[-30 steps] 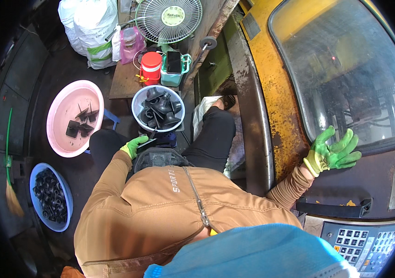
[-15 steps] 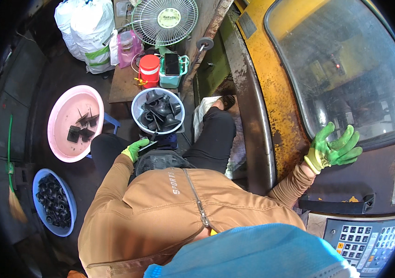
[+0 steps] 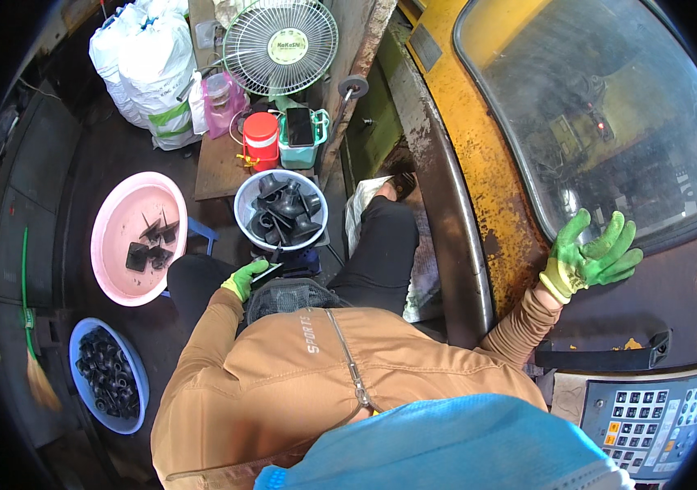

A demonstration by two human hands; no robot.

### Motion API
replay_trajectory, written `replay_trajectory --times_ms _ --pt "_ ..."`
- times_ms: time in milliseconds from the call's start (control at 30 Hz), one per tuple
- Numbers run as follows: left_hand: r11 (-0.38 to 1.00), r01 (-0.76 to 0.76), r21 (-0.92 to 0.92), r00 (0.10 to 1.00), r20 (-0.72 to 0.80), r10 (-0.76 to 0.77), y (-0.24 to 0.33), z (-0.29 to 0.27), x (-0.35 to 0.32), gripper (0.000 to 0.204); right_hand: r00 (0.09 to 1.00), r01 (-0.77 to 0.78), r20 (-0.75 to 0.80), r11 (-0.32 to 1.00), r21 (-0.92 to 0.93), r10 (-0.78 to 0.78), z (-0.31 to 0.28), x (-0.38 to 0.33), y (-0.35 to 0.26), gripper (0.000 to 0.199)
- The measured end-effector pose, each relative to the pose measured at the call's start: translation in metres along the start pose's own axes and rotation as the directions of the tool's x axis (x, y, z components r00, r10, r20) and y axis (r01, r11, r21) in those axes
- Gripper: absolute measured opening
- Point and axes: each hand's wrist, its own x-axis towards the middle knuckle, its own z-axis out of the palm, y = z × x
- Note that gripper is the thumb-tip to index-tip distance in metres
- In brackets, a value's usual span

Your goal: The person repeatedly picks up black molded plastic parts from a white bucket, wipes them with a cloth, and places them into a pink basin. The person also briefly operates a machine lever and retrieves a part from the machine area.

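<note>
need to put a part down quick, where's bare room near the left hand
The pink basin is mostly bare around its few black parts. The white bucket ahead of the left hand is heaped full, the blue basin nearly so, and the small table is crowded along its far edge.

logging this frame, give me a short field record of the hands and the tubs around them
left hand: green glove, low by the lap, fingers curled on a small dark thing, kind unclear
right hand: green glove, fingers spread, against the machine's window panel
white bucket: black moulded parts, ahead of the left hand
pink basin: a few black parts
blue basin: many black parts
</note>
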Motion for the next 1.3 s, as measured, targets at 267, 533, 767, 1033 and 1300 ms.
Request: replay_trajectory --times_ms 267,533,767,1033,1300 --pt "0.998 0.046 -0.043 0.997 0.066 -0.043 -0.004 -0.017 0.015 0.038 1.0 0.017 0.004 0.999 -0.03 -0.017 0.001 -0.002 0.002 0.045" --pt "0.995 0.068 -0.07 0.996 0.058 -0.064 -0.005 -0.026 0.021 0.039 0.997 -0.062 0.045 0.998 0.007 0.062 0.001 -0.006 0.0 0.045" --pt "0.993 0.081 -0.081 0.996 0.055 -0.076 -0.004 -0.025 0.02 0.039 0.999 -0.037 0.02 0.999 0.004 0.037 0.001 -0.007 0.0 0.047" --pt "0.988 0.089 -0.125 0.995 0.064 -0.082 -0.006 -0.022 0.016 0.039 1.0 -0.022 0.005 1.0 -0.003 0.022 0.0 -0.004 0.0 0.047" --pt "0.989 -0.078 -0.128 0.936 0.331 0.117 0.009 -0.006 0.011 0.05 0.998 0.032 -0.057 0.999 0.003 -0.032 0.002 -0.001 0.004 0.045"
